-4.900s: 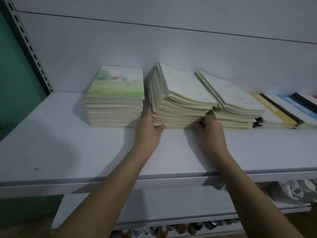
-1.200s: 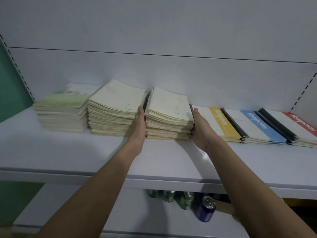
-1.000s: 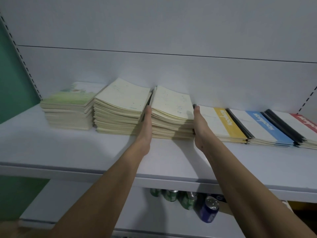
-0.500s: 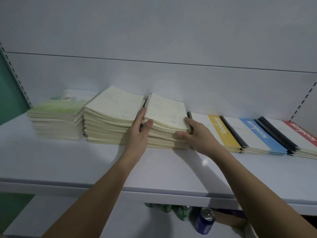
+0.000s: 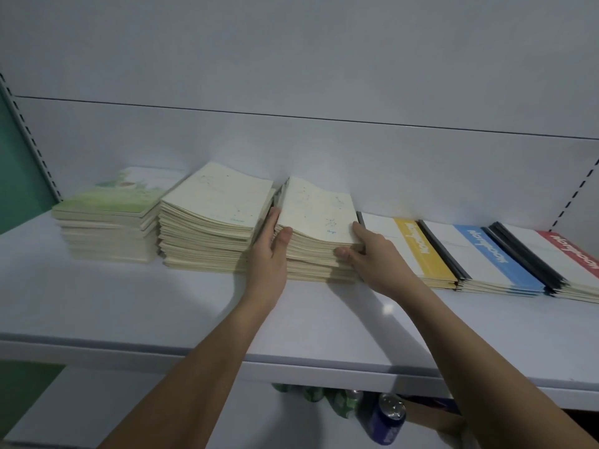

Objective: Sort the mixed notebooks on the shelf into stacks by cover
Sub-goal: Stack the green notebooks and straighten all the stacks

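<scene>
The left hand and right hand gripped opposite sides of the upper part of a cream notebook stack on the white shelf. Just left sat another cream stack and a green-covered stack; right lay yellow-banded, blue-banded and red-banded notebooks.

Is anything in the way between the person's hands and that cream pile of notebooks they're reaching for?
Nothing visible. The left hand and right hand already hold the upper part of the cream stack, thumbs at its front edge. The neighbouring cream stack sits close on the left, the yellow-striped stack on the right.
</scene>
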